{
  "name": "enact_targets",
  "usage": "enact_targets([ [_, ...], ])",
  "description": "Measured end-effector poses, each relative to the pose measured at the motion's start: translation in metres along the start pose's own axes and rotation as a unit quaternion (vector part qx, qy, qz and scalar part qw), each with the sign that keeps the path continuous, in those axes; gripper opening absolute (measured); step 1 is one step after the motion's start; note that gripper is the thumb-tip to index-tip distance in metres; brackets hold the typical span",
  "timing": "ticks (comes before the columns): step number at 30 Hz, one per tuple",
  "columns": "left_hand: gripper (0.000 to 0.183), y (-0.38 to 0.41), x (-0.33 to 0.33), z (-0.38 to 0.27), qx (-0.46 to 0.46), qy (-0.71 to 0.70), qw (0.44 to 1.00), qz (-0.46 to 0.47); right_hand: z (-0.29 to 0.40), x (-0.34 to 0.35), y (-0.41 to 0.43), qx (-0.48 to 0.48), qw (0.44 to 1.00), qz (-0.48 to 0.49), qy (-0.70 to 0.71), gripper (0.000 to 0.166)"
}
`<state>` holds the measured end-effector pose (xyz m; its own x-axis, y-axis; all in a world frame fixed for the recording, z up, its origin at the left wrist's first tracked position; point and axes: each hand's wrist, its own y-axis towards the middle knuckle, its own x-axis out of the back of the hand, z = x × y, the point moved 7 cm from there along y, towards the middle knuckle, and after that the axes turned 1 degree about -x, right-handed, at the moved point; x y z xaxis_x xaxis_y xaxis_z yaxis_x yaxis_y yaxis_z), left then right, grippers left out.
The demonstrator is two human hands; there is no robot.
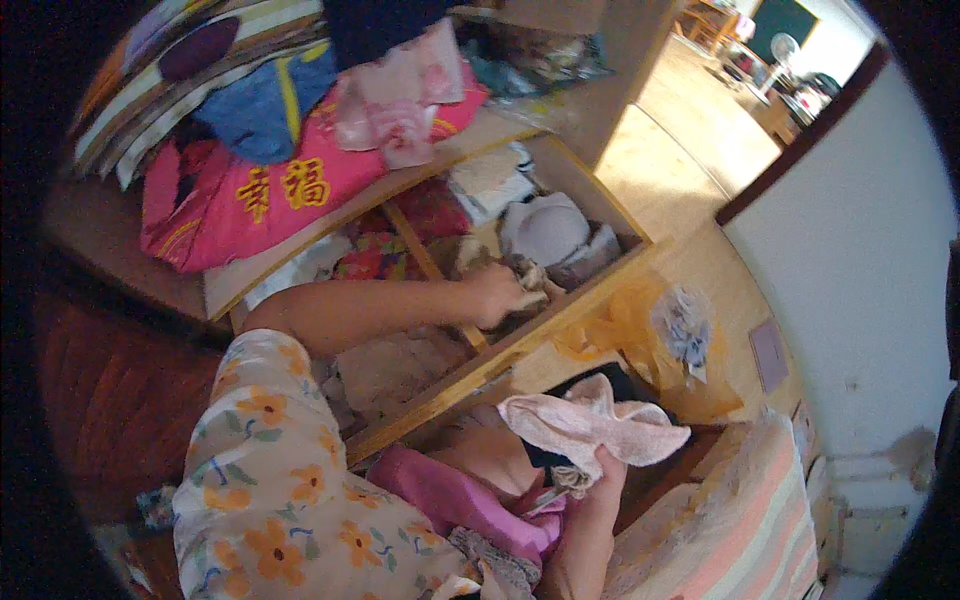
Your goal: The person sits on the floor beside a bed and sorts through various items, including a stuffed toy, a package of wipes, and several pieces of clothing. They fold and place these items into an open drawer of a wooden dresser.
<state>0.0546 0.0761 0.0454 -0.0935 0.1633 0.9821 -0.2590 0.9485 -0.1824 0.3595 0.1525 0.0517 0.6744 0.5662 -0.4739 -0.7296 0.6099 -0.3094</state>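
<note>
An open wooden drawer [442,405] with a divider lies before me, filled with folded cloth and clothing. My left hand [493,296] reaches into its right compartment, fingers closed on a beige and dark cloth item [534,281]. Just behind it in that compartment is a pale grey bra [551,229]. My right hand [606,476], below the drawer's front edge, grips a pale pink cloth item [600,424], which flares out above the fingers. A smaller greyish bundle [574,480] sits at the same hand. Pink-purple cloth [480,499] lies over my lap.
Above the drawer, a shelf holds a bright pink textile bearing writing [285,187], a blue cloth [255,112] and pink garments [397,97]. An orange plastic bag [645,330] lies right of the drawer. A striped cloth [750,517] drapes at lower right.
</note>
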Motion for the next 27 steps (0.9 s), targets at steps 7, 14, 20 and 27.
enact_targets([
  [7, 0.022, -0.014, -0.007, -0.028, -0.018, 0.006, 0.987, 0.158, 0.011, -0.022, -0.010, -0.009, 0.999, 0.013, 0.050, 0.072],
  [14, 0.041, -0.005, 0.002, 0.043, 0.134, -0.049, 0.985, 0.092, 0.013, -0.022, -0.009, 0.002, 1.000, 0.010, 0.010, 0.078],
  [20, 0.057, 0.020, -0.081, 0.167, 0.326, -0.261, 0.885, 0.205, 0.012, -0.019, -0.007, -0.034, 0.999, -0.015, -0.029, 0.079],
  [27, 0.060, 0.006, -0.105, 0.181, 0.344, -0.491, 0.728, 0.332, 0.010, -0.011, -0.002, -0.031, 0.999, -0.015, -0.038, 0.078],
])
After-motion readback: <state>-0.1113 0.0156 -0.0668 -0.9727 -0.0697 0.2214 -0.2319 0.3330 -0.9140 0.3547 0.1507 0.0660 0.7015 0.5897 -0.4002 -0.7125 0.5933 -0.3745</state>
